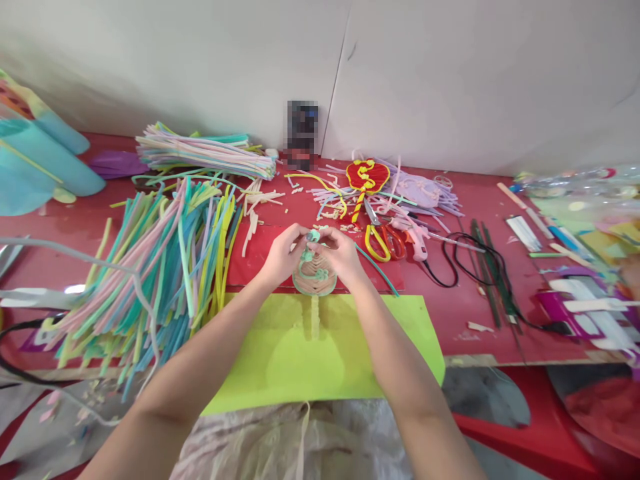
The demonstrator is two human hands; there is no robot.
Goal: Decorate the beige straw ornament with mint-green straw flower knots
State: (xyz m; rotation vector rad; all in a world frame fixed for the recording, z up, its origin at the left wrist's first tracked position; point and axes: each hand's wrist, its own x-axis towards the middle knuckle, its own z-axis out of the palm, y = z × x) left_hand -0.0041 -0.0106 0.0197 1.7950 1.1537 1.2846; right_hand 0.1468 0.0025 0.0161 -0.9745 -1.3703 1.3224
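My left hand [287, 252] and my right hand [342, 253] meet in front of me, fingertips pinched on a small curled piece of mint-green pipe cleaner [313, 236]. Just below the fingers lies a small round fan [305, 285], made of beige pipe cleaners with a green edge and green curls on its face. Its pale handle [315, 319] points toward me over a lime-green sheet [320, 373]. Fingers partly cover the fan's upper part.
Loose pipe cleaners [165, 253] pile up at left, with a bundle [210, 153] behind. A red heart-shaped fan [367, 177], yellow-and-red-handled scissors [376, 241] and a pink glue gun [416, 240] with a black cord lie right of centre. A blurred dark upright object [301, 133] stands at the wall.
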